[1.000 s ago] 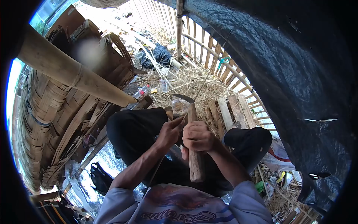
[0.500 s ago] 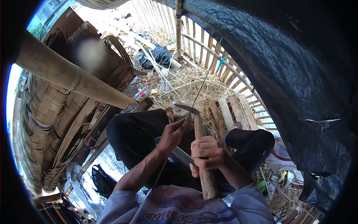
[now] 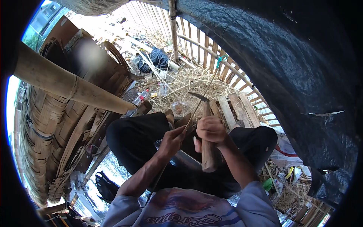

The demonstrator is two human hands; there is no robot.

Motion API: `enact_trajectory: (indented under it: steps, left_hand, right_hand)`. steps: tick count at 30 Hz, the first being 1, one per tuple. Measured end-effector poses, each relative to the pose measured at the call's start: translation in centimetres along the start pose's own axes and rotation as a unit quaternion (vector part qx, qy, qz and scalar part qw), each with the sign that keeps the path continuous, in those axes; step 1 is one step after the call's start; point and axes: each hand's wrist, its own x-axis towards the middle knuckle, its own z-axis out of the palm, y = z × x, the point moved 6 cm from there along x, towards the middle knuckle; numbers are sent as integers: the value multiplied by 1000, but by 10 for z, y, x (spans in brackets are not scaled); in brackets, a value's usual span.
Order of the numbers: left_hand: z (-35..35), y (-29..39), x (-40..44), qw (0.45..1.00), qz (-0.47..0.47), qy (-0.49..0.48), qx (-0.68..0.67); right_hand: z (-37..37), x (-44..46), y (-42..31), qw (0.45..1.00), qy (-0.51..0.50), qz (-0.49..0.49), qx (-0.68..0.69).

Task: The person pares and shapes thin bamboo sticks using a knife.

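My left hand (image 3: 173, 141) is closed on a long thin strip (image 3: 199, 104), which runs up and to the right toward the slatted fence and down past my forearm. My right hand (image 3: 211, 129) is wrapped round the thick wooden handle (image 3: 208, 159) of a tool with a curved, dark blade (image 3: 198, 96). The blade points left and lies close to the strip above my hands; whether they touch I cannot tell. Both hands are over my lap, between my bent knees in dark trousers.
A bamboo pole (image 3: 90, 99) and woven bamboo panels (image 3: 45, 128) stand on the left. Ahead are dry straw (image 3: 189, 81), a plastic bottle (image 3: 141, 97) and wooden slats (image 3: 236, 109). A dark tarpaulin (image 3: 295, 75) hangs at right, beside a bamboo fence (image 3: 196, 41).
The tool first came down toward my body and tilted, and is now farther up and to the right. My left hand stays closed on the strip. The view has shifted slightly.
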Motion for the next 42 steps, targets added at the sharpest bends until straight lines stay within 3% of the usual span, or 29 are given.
enact_trajectory:
  steps: [2,4,6,9,12,21,35,38,42]
  left_hand:
    - [0,-11,6,1000,2,2,0]
    - [0,-11,10,1000,12,-4,7]
    - [-3,-4,14,1000,15,10,-14]
    - [-1,6,6,997,-37,12,-65]
    - [-4,6,6,996,-31,9,-88]
    - [-6,15,5,999,16,46,-23]
    - [4,8,2,999,-1,34,-22]
    - [7,10,-1,1000,-1,12,-17]
    - [1,14,0,999,9,29,-31]
  right_hand:
    - [-18,0,8,997,62,44,33]
    - [-20,5,-8,998,57,25,31]
    - [-20,9,-28,990,71,15,122]
    - [-14,11,-49,989,24,24,144]
    - [-11,10,-53,988,22,10,151]
    - [-14,8,-37,991,50,-5,124]
    - [-12,6,-19,998,12,-3,64]
    - [-24,10,-8,996,60,15,63]
    - [-20,13,-31,995,35,-11,88]
